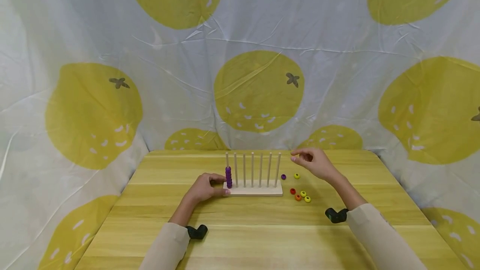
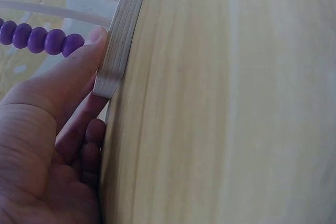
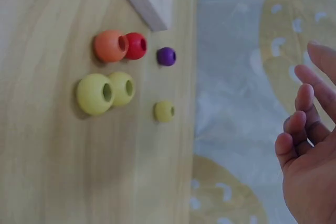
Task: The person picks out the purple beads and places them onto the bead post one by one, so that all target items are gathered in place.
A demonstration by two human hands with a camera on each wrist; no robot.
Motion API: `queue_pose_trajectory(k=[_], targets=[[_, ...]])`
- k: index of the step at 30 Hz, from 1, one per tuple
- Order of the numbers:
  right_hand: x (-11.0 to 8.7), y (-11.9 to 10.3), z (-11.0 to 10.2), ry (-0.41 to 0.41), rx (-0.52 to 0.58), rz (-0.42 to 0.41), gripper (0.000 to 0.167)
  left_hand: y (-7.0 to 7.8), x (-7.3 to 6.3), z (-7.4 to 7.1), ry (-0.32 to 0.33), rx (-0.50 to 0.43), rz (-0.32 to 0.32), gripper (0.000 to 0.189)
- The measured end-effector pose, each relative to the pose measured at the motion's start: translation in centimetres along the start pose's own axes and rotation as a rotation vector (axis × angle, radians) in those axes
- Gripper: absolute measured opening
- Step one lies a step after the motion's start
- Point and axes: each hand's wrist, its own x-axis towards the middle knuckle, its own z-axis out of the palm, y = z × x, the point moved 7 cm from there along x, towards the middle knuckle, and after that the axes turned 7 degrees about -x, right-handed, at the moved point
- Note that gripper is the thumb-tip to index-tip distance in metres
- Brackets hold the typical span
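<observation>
A pale wooden peg rack (image 1: 253,191) with several upright dowels stands on the table. Its leftmost dowel carries a stack of purple beads (image 1: 228,177); no beads show on the other dowels. My left hand (image 1: 205,187) grips the rack's left end, the thumb at the front edge of the base, the fingers behind it. To the right of the rack, my right hand (image 1: 314,163) hovers in the air, fingers loosely bent and nothing held. Below it lie a loose purple bead (image 3: 166,56), a red bead (image 3: 136,45), an orange bead (image 3: 108,45) and several yellow beads (image 3: 93,94).
The wooden table (image 1: 255,236) reaches back to a white cloth (image 1: 180,86) printed with large yellow fruit, which also hangs at both sides. A dark device (image 1: 197,231) sits at the left wrist, another dark device (image 1: 336,215) at the right.
</observation>
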Motion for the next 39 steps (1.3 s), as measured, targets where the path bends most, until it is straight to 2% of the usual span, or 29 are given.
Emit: queue_pose_trajectory(k=[6, 13, 25, 35, 39], targets=[[-0.3, 2.1, 1.1, 0.004, -0.008, 0.03, 0.033, 0.0, 0.1, 0.0, -0.005, -0.003, 0.014, 0.05], [-0.3, 3.8, 2.7, -0.009, 0.005, 0.068, 0.042, -0.2, 0.1, 0.0, 0.002, 0.006, 0.009, 0.05], [0.0, 5.3, 4.6, -0.022, -0.011, 0.076, 0.039, 0.1, 0.0, 0.0, -0.002, -0.005, 0.01, 0.05], [0.4, 5.5, 5.6, -0.03, -0.002, 0.08, 0.033, 0.0, -0.1, 0.0, -0.001, 0.002, 0.002, 0.049], [0.4, 6.1, 6.1, -0.04, 0.004, 0.104, 0.031, 0.1, -0.1, 0.0, -0.003, -0.008, 0.006, 0.049]])
